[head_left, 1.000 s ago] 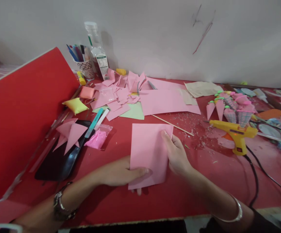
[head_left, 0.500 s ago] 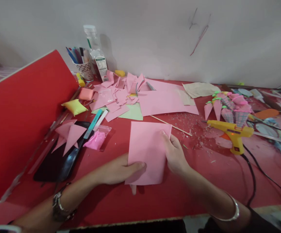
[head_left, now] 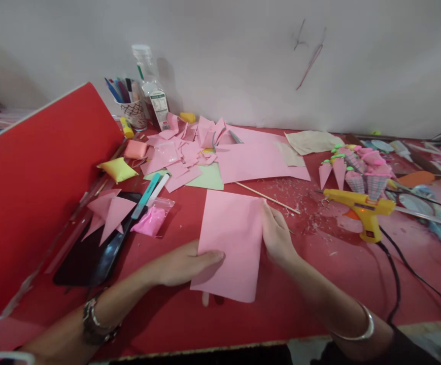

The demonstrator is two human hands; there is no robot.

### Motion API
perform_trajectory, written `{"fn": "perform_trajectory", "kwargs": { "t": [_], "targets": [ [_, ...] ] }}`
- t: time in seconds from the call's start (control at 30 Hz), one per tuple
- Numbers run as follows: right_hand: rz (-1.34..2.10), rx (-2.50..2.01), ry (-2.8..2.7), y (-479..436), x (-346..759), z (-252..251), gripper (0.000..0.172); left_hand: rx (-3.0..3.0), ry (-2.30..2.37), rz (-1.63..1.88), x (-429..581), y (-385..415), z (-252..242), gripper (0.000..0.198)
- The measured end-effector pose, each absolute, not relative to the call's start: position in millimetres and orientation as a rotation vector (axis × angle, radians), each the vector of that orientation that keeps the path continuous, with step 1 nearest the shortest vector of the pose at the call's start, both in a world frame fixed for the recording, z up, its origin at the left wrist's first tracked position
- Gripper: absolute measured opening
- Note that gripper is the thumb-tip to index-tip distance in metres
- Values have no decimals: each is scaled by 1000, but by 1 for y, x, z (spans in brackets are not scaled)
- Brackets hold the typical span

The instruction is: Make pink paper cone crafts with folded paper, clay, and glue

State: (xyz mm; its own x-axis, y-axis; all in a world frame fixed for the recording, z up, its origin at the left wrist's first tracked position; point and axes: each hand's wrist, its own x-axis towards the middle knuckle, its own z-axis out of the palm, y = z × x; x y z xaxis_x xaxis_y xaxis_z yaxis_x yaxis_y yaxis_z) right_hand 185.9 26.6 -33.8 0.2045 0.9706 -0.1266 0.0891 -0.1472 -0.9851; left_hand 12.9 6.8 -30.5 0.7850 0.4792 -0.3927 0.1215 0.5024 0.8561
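Observation:
A rectangular sheet of pink paper [head_left: 233, 233] is held above the red table. My left hand [head_left: 188, 263] grips its lower left side, thumb on top and fingers hidden underneath, with one fingertip showing below the bottom edge. On the right, my right hand [head_left: 279, 233] holds the sheet's upper right edge, thumb along the edge and other fingers mostly behind it. Left of the sheet lie a small bag of pink clay [head_left: 154, 218] and pink paper triangles [head_left: 115, 215] on a black phone-like slab [head_left: 85, 258].
A yellow glue gun [head_left: 370, 210] with a black cord rests at right, near small decorated cones [head_left: 376, 175]. Pink paper scraps [head_left: 182, 152] and larger sheets [head_left: 258, 159] cover the back. A thin stick [head_left: 268, 196] lies behind the held sheet. A red board [head_left: 45, 192] stands left.
The sheet's lower right corner has swung down toward me, tilting it slightly. My right thumb has slid from the sheet's face to its right edge.

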Motion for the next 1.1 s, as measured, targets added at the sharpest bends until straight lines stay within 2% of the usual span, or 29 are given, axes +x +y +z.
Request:
{"fn": "perform_trajectory", "kwargs": {
  "t": [0.23, 0.43, 1.1],
  "targets": [
    [1110, -1467, -1197, 32, 189, -31, 48, 968, 722, 279, 12, 6, -34, 33],
    [1092, -1675, -1279, 30, 192, -30, 47, 970, 740, 369, 12, 8, -37, 32],
    [1226, -1521, -1566, 30, 191, -36, 51, 961, 821, 438, 12, 14, -33, 33]
  ]
}}
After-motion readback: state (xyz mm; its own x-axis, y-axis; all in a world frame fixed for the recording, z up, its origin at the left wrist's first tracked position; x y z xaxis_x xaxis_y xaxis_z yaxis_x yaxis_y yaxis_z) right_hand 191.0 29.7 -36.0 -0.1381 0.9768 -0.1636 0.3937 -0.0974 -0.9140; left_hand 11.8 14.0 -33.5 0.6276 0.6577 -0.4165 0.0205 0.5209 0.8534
